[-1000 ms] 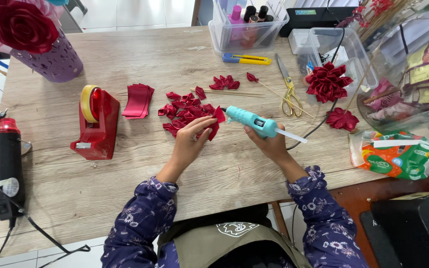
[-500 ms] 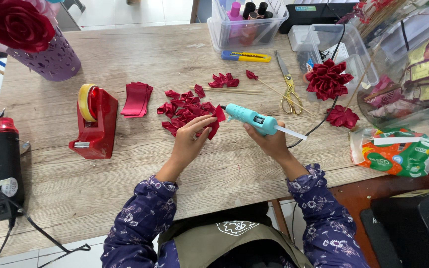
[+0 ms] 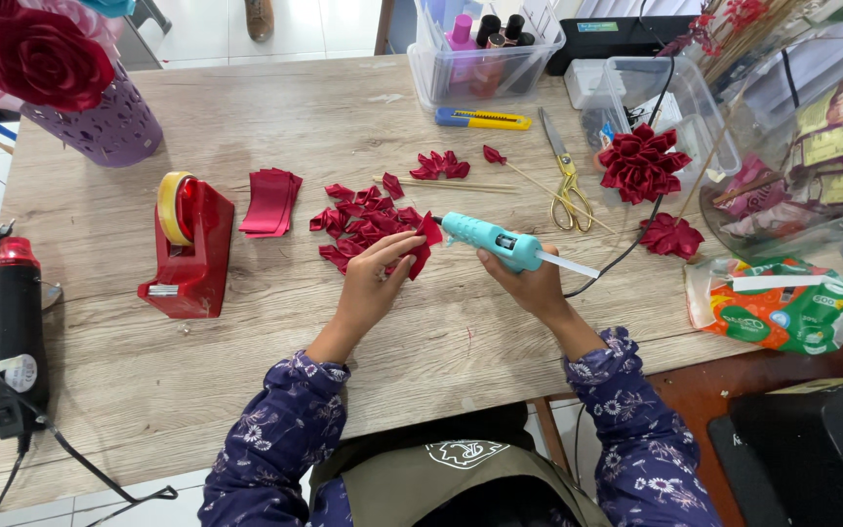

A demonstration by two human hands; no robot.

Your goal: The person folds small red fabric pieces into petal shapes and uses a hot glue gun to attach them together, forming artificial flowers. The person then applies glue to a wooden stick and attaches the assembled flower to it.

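Note:
My left hand (image 3: 375, 278) pinches a folded dark red ribbon petal (image 3: 423, 244) just above the wooden table (image 3: 246, 390). A teal glue gun (image 3: 490, 240) is gripped in my right hand (image 3: 529, 283), its nozzle pointing left and touching the petal. A pile of several loose red petals (image 3: 358, 222) lies right behind my left hand. Farther back sit a few more petals (image 3: 441, 164) and thin wooden sticks (image 3: 461, 183).
A red tape dispenser (image 3: 190, 246) and stacked red ribbon pieces (image 3: 271, 201) lie to the left. A black and red heat gun (image 3: 14, 337) rests at the left edge. Scissors (image 3: 566, 181), a yellow cutter (image 3: 480, 119), finished red ribbon flowers (image 3: 641, 161), clear plastic boxes (image 3: 485, 59) and a green packet (image 3: 773, 303) stand right.
Both hands stay almost where they were. The glue gun's nozzle has edged closer to the petal held in my left hand.

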